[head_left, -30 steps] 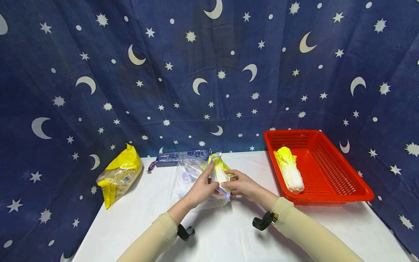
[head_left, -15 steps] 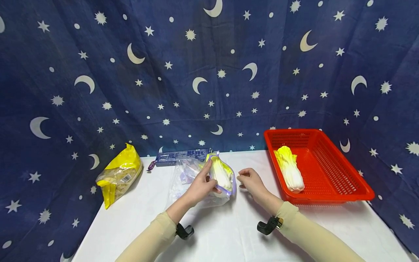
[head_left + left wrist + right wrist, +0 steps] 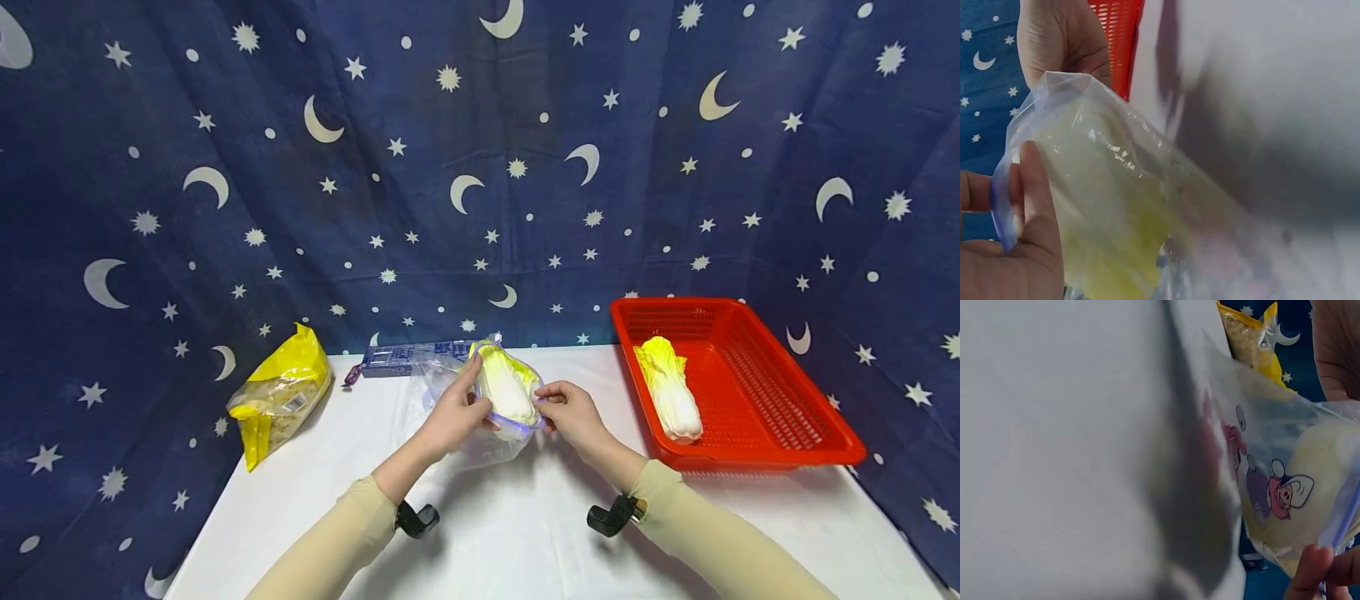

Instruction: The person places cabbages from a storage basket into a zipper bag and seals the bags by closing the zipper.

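Note:
A clear zip bag (image 3: 487,448) with a purple seal strip is held up over the middle of the table, its mouth spread. Inside it lies a napa cabbage (image 3: 504,387), white stem toward the person, yellow leaves away. My left hand (image 3: 452,415) grips the bag's left rim, thumb on one side and fingers on the other. At the opposite rim, my right hand (image 3: 572,417) pinches the purple strip between thumb and fingers. Cartoon figures (image 3: 1285,490) are printed on the bag in the right wrist view. Through the film, the cabbage (image 3: 1110,206) shows in the left wrist view.
To the right stands a red plastic basket (image 3: 757,454) with another napa cabbage (image 3: 667,392) in it. A yellow bag of dry food (image 3: 281,400) leans at the left. Behind the zip bag lie a blue box (image 3: 390,360) and a small purple-wrapped candy (image 3: 352,375).
My right hand let go of the bag's right side, drew away to the right, then came back and took the rim again. The bag's mouth has spread wider around the cabbage.

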Available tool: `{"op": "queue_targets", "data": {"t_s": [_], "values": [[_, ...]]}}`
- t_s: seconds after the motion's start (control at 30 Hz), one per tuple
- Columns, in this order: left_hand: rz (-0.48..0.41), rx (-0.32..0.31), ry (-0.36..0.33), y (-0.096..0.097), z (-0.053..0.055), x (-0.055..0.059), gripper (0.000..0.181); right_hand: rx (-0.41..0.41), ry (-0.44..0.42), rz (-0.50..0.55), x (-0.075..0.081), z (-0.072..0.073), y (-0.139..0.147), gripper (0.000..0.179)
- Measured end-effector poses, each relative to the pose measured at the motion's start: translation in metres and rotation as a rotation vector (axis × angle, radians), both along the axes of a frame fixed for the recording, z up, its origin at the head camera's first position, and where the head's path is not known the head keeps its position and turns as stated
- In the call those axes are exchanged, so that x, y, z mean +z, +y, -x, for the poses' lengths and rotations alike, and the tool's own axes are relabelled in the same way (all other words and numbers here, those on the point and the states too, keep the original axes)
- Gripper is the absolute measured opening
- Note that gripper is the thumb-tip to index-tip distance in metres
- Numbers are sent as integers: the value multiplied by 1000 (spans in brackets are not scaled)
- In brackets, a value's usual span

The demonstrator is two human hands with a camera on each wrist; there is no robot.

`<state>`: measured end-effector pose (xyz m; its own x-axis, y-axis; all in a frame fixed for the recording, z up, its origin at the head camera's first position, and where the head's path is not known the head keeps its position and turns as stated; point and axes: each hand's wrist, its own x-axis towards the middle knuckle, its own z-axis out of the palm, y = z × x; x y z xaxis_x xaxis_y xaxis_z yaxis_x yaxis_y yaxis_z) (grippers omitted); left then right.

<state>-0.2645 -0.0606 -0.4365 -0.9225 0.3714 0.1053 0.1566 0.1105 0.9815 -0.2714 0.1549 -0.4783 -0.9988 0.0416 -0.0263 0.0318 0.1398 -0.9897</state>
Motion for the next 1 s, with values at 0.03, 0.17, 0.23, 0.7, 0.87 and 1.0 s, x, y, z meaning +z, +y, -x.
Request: {"op": "queue_targets", "data": {"t_s": [0.03,0.17,0.23,0.7,0.87,1.0], "values": [[11,12,11,-1,0,3,84,-8,24,-34,5,1,0,20],[4,56,-4,-4,2,16,76,-19,108,-176,25,2,0,28],[-15,67,-22,-6,3,21,73,-20,133,-224,34,3,0,31],[2,93,-71,-13,7,62,74,107,140,-370,98,12,7,54],[59,109,-106,-13,11,83,76,167,109,-444,125,16,6,60],[158,110,-97,-14,16,99,76,229,100,-507,145,17,4,62]]}}
